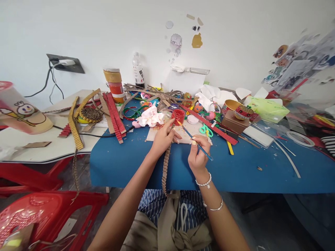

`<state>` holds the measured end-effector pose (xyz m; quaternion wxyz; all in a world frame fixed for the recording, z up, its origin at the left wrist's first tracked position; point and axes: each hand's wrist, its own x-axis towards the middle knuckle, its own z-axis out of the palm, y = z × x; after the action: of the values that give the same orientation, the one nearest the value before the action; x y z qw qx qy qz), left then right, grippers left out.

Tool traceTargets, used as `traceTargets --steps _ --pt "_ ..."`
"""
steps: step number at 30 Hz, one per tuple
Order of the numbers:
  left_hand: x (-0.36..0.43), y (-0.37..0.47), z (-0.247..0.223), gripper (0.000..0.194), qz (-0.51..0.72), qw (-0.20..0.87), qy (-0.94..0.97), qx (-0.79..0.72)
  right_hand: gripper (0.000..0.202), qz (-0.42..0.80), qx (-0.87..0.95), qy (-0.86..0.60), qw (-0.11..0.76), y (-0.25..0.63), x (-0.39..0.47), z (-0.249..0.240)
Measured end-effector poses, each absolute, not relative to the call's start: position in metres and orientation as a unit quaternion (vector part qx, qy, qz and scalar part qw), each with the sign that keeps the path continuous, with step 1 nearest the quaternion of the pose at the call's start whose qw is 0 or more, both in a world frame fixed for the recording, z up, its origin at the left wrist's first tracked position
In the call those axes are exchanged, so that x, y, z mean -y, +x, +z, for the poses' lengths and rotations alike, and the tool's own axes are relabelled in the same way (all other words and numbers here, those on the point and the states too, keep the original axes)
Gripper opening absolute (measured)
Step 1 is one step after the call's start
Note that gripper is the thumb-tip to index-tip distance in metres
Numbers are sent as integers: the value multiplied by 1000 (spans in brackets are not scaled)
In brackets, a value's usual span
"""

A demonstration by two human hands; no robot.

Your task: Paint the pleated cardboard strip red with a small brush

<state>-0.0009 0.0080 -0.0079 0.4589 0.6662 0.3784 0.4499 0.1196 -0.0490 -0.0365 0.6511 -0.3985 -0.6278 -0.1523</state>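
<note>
Striped blue cloth (151,201) and a tan cloth (167,218) tied in a knot lay nearest, at the person's lap, with both arms reaching past them to the blue counter (125,164). A wavy brown cardboard strip (164,170) hung over the counter's near edge, down to the lap. If it slipped with paint on it, it might smear the cloth. The jar of red paint (180,114) stood open just past the left hand (165,135), so a bump from the fingers could perhaps tip it and make a big mess. The left hand was bent, its fingers closed on the top of the strip. The right hand (198,153) was closed too, pinching a blue paintbrush (187,132). The brush slanted far and left, its tip by the jar's near side; I couldn't tell if they touched.
</note>
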Motion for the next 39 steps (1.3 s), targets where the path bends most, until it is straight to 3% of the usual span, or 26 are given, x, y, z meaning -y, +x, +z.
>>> traceTargets --steps 39 --pt "-9 -1 -10 54 455 461 668 -368 25 -158 643 -391 639 120 50 -34"
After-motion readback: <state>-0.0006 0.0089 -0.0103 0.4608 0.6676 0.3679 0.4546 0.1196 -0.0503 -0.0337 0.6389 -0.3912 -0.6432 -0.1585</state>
